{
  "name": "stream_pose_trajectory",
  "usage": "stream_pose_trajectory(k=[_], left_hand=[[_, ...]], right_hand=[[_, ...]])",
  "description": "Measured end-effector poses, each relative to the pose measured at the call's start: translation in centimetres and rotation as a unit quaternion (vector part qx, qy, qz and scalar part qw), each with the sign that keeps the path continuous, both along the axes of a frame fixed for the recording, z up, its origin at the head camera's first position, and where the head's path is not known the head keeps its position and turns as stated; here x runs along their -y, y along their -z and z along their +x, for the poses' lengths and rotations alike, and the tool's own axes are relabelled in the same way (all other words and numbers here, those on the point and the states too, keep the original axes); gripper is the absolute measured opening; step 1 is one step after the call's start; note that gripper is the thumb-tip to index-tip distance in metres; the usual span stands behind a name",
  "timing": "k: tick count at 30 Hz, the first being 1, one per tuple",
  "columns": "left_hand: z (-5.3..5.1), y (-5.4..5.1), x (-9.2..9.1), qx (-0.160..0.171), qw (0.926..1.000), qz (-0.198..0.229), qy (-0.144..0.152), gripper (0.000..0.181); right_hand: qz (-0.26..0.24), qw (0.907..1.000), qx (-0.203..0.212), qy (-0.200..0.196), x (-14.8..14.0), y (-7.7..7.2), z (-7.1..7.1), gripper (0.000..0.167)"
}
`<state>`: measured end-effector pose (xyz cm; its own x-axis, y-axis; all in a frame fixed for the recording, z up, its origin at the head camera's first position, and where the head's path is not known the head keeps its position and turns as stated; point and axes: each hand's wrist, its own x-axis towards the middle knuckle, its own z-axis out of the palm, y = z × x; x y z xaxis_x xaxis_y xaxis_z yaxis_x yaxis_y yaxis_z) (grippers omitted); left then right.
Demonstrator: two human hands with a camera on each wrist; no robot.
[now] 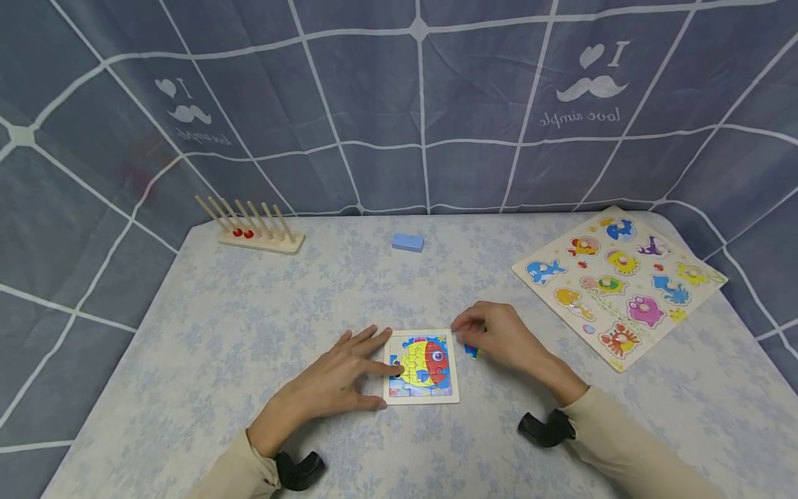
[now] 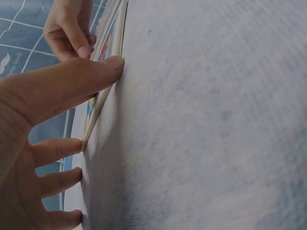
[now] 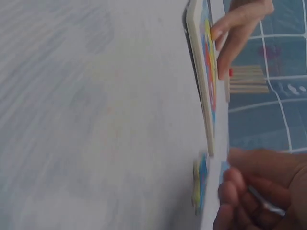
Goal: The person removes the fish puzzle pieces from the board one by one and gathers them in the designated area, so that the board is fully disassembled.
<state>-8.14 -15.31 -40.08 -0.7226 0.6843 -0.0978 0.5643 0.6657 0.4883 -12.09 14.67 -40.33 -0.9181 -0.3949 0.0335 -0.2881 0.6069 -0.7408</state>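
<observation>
A small square jigsaw puzzle (image 1: pixel 430 400) with a pale frame and a red and yellow fish picture lies flat at the table's front middle. My left hand (image 1: pixel 339 374) is spread at its left side; the index finger rests on the picture and the thumb touches the frame's edge. My right hand (image 1: pixel 501 336), fingers bent, is beside the frame's upper right corner. Whether a piece is between its fingertips is hidden. Below that hand, loose blue puzzle pieces (image 1: pixel 472 351) lie on the table, seen edge-on as a small stack (image 3: pixel 199 182) in the right wrist view.
A sea-animal peg puzzle board (image 1: pixel 595 315) lies at the right. At the back left stands a wooden peg rack (image 1: pixel 268 239) with red beads. A blue block (image 1: pixel 408 242) sits at the back middle. Grey tiled-pattern curtains (image 1: pixel 374 104) border the table.
</observation>
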Motion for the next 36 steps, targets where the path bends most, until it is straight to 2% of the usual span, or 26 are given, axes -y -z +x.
stream_pose_trajectory(k=[6, 14, 21, 36], left_hand=[[-0.1, -0.2, 0.1, 0.001, 0.9999, -0.008, 0.007, 0.054], [-0.1, -0.1, 0.1, 0.0, 0.9999, -0.014, 0.01, 0.053], [-0.1, 0.0, 0.2, -0.006, 0.9998, -0.011, 0.013, 0.053], [-0.1, 0.0, 0.3, -0.008, 0.9999, -0.007, 0.012, 0.054]], right_hand=[[-0.024, 0.9943, -0.005, -0.103, 2.7, 0.1, -0.5, 0.021], [0.011, 0.9859, 0.01, -0.167, 4.8, 0.1, -0.8, 0.029], [0.032, 0.9841, 0.008, -0.174, 5.1, 0.2, -0.7, 0.028], [0.003, 0.9866, 0.019, -0.162, 5.3, 0.2, -0.8, 0.024]])
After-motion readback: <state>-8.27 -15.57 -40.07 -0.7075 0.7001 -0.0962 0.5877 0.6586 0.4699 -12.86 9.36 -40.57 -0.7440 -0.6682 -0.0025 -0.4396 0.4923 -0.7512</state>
